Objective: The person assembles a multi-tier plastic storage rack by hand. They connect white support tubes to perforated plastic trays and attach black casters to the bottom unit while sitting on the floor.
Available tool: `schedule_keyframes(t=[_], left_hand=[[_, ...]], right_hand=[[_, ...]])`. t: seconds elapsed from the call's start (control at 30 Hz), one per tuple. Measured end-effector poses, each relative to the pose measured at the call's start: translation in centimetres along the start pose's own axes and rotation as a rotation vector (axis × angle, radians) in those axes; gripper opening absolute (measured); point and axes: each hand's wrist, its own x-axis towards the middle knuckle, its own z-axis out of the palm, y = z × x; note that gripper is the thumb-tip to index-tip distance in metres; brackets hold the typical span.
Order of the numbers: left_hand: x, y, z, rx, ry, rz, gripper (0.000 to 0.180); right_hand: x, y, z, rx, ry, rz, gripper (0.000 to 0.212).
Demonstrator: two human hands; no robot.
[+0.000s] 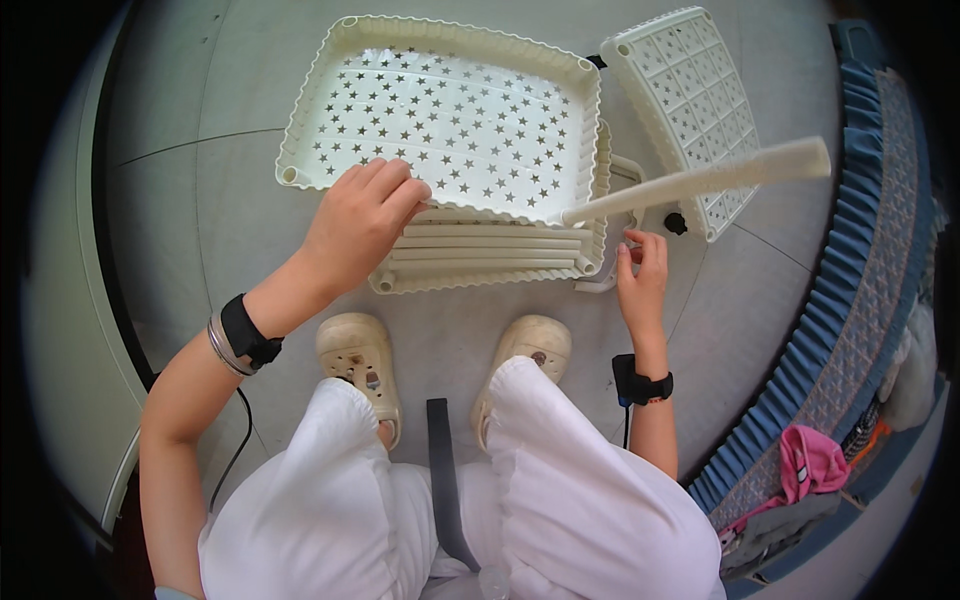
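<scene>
My left hand (365, 215) is closed on the near rim of a white plastic shelf tray (445, 205) with star-shaped holes. A white tube (715, 180) rises from the tray's near right corner and leans out to the right. Just below that tube is my right hand (643, 275), its fingers loosely curled and apart with nothing seen between them. Under the held tray lies a second tray (480, 283), with several white tubes (485, 243) lying across it. How the leaning tube fits into the corner is hard to see.
Another star-holed tray (690, 110) rests tilted at the back right, with a black caster (676, 222) near it. A bed with a blue ruffled skirt (810, 330) borders the right, with pink cloth (812, 462) on it. A pale cabinet panel (75, 300) stands left.
</scene>
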Motion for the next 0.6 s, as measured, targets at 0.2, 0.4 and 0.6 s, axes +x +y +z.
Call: schedule_keyframes(t=[0.2,0.4,0.6], left_hand=[[5.5,-3.0,-3.9,0.028,-0.029,-0.225,0.013],[4.5,-3.0,-4.7,0.032,-0.031,-0.256,0.012],[4.2,-1.0,-4.0,0.071,-0.082,-0.172,0.014]], right_hand=[[2.7,-1.0,-1.5,0.085,-0.139,0.205,0.017],[-1.8,-6.1,-2.7,0.022,-0.131,0.07,0.014],[-1.6,-8.1,-0.2,-0.122,-0.368,-0.308,0.018]])
